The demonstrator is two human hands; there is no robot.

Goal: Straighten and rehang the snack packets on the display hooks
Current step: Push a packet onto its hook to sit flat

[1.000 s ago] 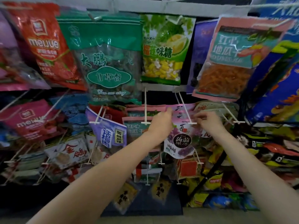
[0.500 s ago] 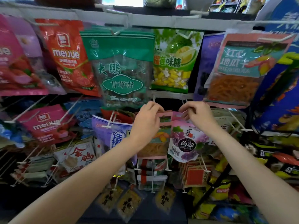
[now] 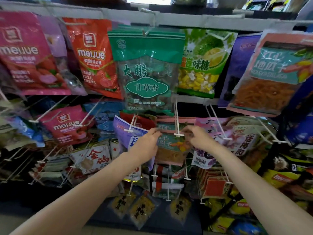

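Fingers (image 3: 155, 131) of both hands pinch a pink-edged snack packet (image 3: 171, 150) at its top corners, on a white hook (image 3: 177, 122).
Left hand (image 3: 145, 146) grips the left corner, right hand (image 3: 199, 139) the right. Its glossy teal label reads 红心; orange strips show below. Red "meijue" bag (image 3: 92, 55) hangs above left.

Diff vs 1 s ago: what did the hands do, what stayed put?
Both hands shifted from the purple grape packet to the pink-edged sweet potato packet on the centre hook. The left hand and right hand now pinch its top corners at the hook's tip. The grape packet was let go and hangs beside it. The upper-row packets stayed as they were.
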